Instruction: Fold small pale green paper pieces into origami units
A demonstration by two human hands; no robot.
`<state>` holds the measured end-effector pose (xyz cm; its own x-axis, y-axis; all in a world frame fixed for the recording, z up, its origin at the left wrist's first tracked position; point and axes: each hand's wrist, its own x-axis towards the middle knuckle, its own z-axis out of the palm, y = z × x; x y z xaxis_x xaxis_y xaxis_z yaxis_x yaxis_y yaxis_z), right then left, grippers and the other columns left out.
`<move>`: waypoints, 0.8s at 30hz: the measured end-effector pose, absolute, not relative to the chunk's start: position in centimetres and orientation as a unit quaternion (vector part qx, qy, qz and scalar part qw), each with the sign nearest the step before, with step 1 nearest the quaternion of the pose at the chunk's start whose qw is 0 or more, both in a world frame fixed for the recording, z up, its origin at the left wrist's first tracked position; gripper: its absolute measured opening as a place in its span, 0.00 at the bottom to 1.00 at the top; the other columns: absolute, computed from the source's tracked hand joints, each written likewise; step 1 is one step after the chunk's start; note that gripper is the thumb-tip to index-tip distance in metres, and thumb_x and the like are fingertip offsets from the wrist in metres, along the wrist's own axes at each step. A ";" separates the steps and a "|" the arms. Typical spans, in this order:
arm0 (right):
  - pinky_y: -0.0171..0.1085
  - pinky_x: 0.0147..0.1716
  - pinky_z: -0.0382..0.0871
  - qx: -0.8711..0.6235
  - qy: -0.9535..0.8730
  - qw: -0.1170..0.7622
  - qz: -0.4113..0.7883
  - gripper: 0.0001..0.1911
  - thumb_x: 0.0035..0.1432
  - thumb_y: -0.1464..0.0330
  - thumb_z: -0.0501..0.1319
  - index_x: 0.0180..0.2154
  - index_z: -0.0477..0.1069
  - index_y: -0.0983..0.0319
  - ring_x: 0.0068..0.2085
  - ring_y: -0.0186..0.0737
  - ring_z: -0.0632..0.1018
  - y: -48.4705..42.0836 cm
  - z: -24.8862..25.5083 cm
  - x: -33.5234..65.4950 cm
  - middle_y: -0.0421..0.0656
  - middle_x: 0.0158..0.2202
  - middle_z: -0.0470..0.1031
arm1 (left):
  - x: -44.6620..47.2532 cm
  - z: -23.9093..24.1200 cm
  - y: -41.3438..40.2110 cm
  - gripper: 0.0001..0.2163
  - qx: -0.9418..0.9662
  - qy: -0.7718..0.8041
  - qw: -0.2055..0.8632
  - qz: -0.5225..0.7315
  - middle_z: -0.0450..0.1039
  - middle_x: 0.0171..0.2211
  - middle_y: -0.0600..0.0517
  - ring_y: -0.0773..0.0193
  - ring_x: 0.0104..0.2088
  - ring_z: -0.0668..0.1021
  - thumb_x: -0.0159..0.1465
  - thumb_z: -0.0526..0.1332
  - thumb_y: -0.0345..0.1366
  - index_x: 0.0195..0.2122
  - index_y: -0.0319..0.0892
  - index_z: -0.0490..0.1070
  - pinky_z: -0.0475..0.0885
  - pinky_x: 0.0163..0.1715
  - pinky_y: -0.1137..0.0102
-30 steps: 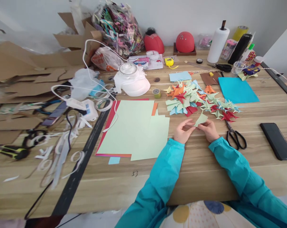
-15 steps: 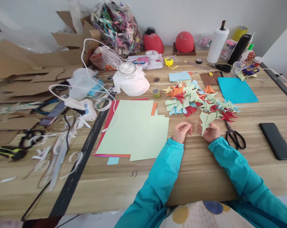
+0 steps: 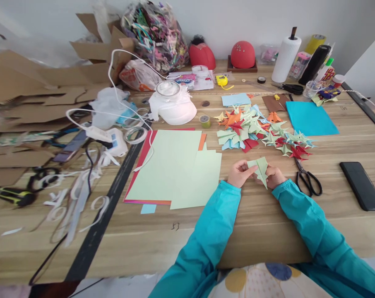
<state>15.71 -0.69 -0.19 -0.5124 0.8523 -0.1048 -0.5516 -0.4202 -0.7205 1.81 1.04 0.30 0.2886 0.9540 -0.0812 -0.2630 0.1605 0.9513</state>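
Note:
A partly folded piece of pale green paper (image 3: 260, 169) is held between both hands, just above the table. My left hand (image 3: 239, 174) pinches its left side with thumb and fingers. On the other side, the fingers of my right hand (image 3: 275, 177) grip its right edge; some of these fingertips are hidden behind the paper. Beyond the hands lies a heap of small folded paper pieces (image 3: 249, 128) in green, red, orange and blue. Black-handled scissors (image 3: 308, 180) rest right of my right hand, their blades reaching under the heap's edge.
Left of my hands lie stacked sheets of green paper (image 3: 165, 165) over red and orange ones. A dark phone (image 3: 361, 184) is at the right, blue paper (image 3: 311, 118) behind it. A white lamp (image 3: 175, 107), cables, a power strip (image 3: 116, 142) and cardboard (image 3: 35, 78) crowd the left.
The folded green paper has moved left and turned, coming between both hands. My left hand, apart from it before, now grips its left side. My right hand has kept its hold.

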 end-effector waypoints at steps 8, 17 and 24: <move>0.28 0.13 0.44 -0.236 -0.318 0.418 0.818 0.13 0.32 0.76 0.51 0.28 0.63 0.66 0.13 0.24 0.51 -0.6 0.3 15.8 0.36 0.15 0.61 | 1.3 0.1 1.2 0.13 0.470 0.382 0.630 0.487 0.65 0.15 0.57 0.71 0.15 0.69 0.50 0.64 0.42 0.19 0.38 0.65 0.63 0.17 0.74; 0.26 0.10 0.38 -0.194 -0.249 0.305 0.899 0.07 0.33 0.73 0.51 0.23 0.60 0.66 0.13 0.22 0.46 -0.7 0.0 16.4 0.34 0.14 0.55 | 0.8 -0.1 1.8 0.11 0.394 0.325 0.682 0.523 0.72 0.27 0.52 0.68 0.28 0.73 0.51 0.62 0.40 0.33 0.40 0.72 0.67 0.28 0.73; 0.27 0.10 0.43 -0.292 -0.295 0.236 0.879 0.02 0.39 0.73 0.53 0.20 0.59 0.64 0.13 0.24 0.51 -1.1 -0.6 16.1 0.34 0.13 0.53 | 1.0 0.0 1.4 0.10 0.473 0.232 0.730 0.435 0.71 0.36 0.48 0.64 0.35 0.73 0.49 0.63 0.35 0.33 0.39 0.75 0.66 0.35 0.70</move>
<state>16.06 -1.07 -0.64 -0.7183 0.5865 -0.3743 -0.2418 -0.7149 -0.6561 0.95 1.43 -0.04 0.5137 0.8549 0.0723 -0.4156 0.1742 0.8927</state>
